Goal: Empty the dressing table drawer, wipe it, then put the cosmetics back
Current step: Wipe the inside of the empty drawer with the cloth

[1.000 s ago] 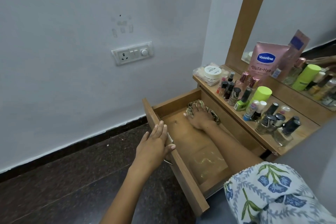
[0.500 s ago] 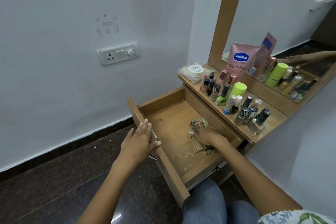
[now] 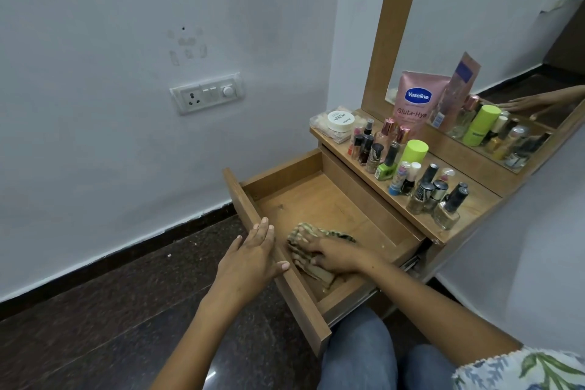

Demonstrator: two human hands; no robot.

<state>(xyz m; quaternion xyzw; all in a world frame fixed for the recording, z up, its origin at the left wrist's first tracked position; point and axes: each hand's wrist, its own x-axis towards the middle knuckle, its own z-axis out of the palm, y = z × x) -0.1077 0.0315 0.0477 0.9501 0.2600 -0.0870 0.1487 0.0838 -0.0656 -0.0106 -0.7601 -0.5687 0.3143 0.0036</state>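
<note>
The wooden drawer point(image 3: 243, 199) of the dressing table stands pulled out, with only a cloth inside. My left hand point(image 3: 250, 260) grips the drawer's front panel from outside, thumb hooked over its top edge. My right hand point(image 3: 335, 255) presses a striped green-and-beige cloth point(image 3: 304, 236) flat on the drawer floor near the front. Many cosmetics stand on the table top point(image 3: 474, 199): nail polish bottles point(image 3: 422, 196), a lime-capped bottle point(image 3: 414, 150), a pink Vaseline tube point(image 3: 414, 101) and a white jar point(image 3: 339, 120).
A mirror point(image 3: 506, 25) in a wooden frame rises behind the table top and reflects the bottles and a hand. The white wall carries a switch plate point(image 3: 207, 95). Dark stone floor point(image 3: 95, 310) lies to the left. My knees in jeans point(image 3: 357, 351) sit below the drawer.
My right hand has dragged the cloth from the drawer's back corner across the floor to the front, beside the left hand. The left hand has kept its hold on the front panel.
</note>
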